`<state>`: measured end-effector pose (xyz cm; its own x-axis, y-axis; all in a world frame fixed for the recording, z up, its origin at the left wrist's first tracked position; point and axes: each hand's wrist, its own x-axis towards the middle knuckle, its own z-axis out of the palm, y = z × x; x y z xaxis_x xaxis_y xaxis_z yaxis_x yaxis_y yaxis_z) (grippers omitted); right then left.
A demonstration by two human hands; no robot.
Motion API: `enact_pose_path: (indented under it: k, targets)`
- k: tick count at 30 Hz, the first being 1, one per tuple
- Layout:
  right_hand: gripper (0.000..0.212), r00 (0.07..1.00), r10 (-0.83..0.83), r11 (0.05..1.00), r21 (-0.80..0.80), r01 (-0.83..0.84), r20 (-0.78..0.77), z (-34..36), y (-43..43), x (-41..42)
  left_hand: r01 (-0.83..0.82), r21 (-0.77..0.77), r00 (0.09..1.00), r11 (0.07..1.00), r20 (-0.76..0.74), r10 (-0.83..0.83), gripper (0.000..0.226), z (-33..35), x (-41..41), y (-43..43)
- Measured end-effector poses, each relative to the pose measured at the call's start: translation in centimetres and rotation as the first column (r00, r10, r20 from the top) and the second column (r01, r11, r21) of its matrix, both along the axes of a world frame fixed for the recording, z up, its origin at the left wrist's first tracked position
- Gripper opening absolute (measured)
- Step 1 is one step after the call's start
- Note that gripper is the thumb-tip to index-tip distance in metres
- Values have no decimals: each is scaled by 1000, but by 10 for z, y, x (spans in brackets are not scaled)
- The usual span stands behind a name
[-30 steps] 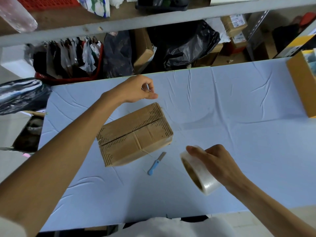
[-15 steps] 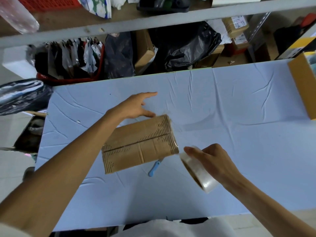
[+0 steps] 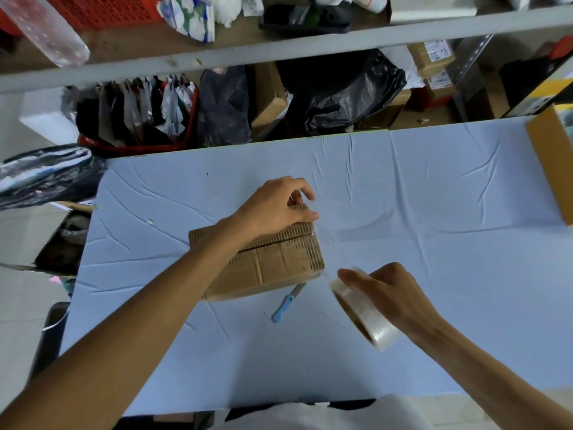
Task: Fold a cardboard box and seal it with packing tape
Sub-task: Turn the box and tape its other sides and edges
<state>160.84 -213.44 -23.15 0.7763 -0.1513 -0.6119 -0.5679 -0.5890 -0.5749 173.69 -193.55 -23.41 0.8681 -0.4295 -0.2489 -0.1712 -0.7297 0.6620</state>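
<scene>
Gripping box [image 3: 279, 265] far edge w/ our left hand [image 3: 273, 207]; right hand [image 3: 393, 293] clamps tape roll [image 3: 373, 325], just right of box.

Left hand [image 3: 276, 206] now curls onto the box [image 3: 273, 262] corner.

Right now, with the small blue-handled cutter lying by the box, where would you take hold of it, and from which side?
Pinch the cutter by its blue handle, coming from the near edge of the table. It lies flat, handle toward the person; its blade end points at the cardboard box, leaving little room there.
</scene>
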Motion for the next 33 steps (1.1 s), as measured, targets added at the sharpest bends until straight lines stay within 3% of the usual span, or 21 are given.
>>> enact_pose_path:
  k: [5,11,20,26,31,33]
  targets:
    - [63,1000,-4,1000,0,4,14,0,-1,2,-22,-43,1000,999,-4,22,17,1,4,-2]
    - [63,995,-58,998,28,56,75,2,1,14,-185,-66,981,980,38,188,17,4,29,14]
    - [64,994,-9,999,-30,13,105,5,4,30,-432,0,902,902,28,432,9,-11,33,0]
    - [66,993,23,999,-33,-19,114,4,7,34,-502,46,864,864,-26,503,34,-8,35,-4]
    - [65,993,10,1000,-20,-8,117,3,7,33,-491,90,865,867,169,472,20,-13,25,-17]
    - [66,991,7,1000,-19,-4,130,2,6,34,-453,69,884,889,162,438,18,-13,25,-13]
